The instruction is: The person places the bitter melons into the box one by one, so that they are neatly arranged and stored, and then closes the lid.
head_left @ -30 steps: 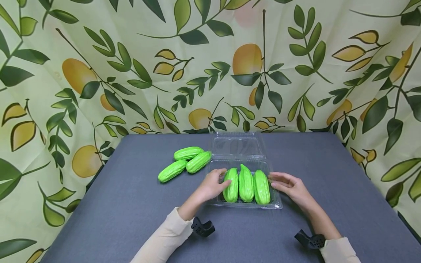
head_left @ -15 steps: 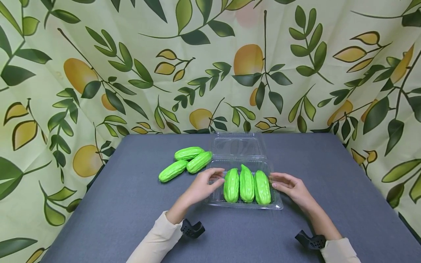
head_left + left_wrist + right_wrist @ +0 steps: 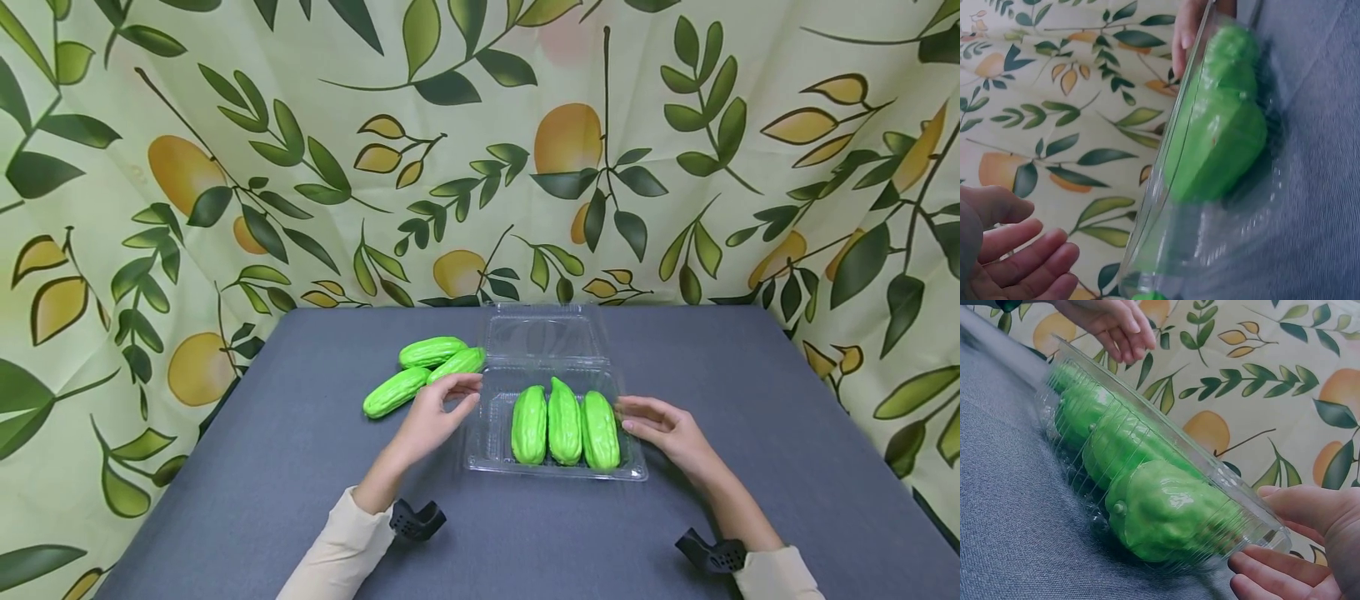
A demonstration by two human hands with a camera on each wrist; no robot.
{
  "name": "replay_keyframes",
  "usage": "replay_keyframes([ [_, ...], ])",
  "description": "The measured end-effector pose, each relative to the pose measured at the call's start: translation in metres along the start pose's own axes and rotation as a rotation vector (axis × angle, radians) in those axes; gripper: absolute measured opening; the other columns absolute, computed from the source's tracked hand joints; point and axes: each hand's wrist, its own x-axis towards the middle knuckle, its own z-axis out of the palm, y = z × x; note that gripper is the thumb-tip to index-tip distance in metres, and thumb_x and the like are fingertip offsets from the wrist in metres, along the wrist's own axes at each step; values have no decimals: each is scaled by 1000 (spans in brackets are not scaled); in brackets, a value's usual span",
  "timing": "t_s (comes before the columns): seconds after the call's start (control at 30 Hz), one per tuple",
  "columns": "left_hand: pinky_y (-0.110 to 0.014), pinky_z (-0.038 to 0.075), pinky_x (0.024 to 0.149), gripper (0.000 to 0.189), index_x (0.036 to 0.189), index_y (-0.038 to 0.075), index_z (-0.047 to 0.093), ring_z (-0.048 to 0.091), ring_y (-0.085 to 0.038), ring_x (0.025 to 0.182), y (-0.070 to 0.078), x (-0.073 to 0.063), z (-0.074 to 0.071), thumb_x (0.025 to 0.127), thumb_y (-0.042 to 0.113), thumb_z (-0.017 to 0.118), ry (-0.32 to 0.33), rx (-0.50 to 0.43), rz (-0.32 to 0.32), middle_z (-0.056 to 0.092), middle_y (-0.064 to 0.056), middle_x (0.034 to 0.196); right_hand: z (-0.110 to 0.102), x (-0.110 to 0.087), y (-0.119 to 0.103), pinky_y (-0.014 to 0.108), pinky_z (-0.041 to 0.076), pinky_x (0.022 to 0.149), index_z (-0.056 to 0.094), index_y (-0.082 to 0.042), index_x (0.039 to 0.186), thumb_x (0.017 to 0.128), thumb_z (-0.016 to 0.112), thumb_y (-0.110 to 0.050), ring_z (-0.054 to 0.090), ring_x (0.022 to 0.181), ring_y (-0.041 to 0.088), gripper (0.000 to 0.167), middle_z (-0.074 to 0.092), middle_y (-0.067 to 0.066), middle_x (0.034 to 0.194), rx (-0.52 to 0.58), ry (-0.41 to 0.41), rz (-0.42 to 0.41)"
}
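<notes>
Three bright green bitter melons (image 3: pixel 566 421) lie side by side in a hinged clear plastic container (image 3: pixel 491 450), its lid (image 3: pixel 543 337) folded back. My left hand (image 3: pixel 431 421), thumb and fingers spread apart with nothing between them, hovers left of the container, partly covering one of three loose bitter melons (image 3: pixel 393 393). In the left wrist view that hand (image 3: pixel 1025 253) is clear of the container's rim. My right hand (image 3: pixel 663 429) holds the container's right edge. The right wrist view has its thumb (image 3: pixel 1300 506) at the rim and its fingers (image 3: pixel 1272 575) against the side wall.
The dark grey table (image 3: pixel 262 467) extends around the container on all sides. A leaf-and-fruit patterned cloth (image 3: pixel 480 167) hangs behind and beside it. Each wrist wears a black camera mount (image 3: pixel 416 521).
My left hand has moved left, away from the leftmost bitter melon in the container, toward the loose ones. My right hand has stayed at the container's right edge.
</notes>
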Motion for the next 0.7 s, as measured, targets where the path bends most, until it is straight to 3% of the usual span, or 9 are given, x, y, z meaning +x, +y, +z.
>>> replay_keyframes([
  [0.1,-38,54,94,28,119,-4,62,66,-32,104,-3,-1,-6,92,6,60,38,3,-17,68,-24,112,0,-1,0,11,51,83,52,3,133,91,66,-22,61,99,-13,50,67,1,120,4,0,0],
  [0.3,-42,54,92,28,117,-6,63,66,-33,105,-11,-4,-16,92,6,61,102,36,16,69,-21,114,0,-1,0,11,51,83,52,4,132,91,66,-21,61,99,-13,50,68,1,120,10,5,-3],
  [0.53,-49,51,96,28,117,-5,63,65,-33,108,-20,-6,-22,92,8,62,120,49,-3,68,-20,116,1,-1,-1,11,51,83,53,3,132,92,66,-22,61,99,-14,49,63,22,126,-1,8,2],
  [0.7,-48,50,98,27,116,-4,64,65,-34,110,-26,-9,-27,91,8,63,151,57,-17,69,-19,116,0,0,-1,11,51,82,53,3,132,92,65,-21,60,99,-14,49,62,25,127,-8,5,-9],
])
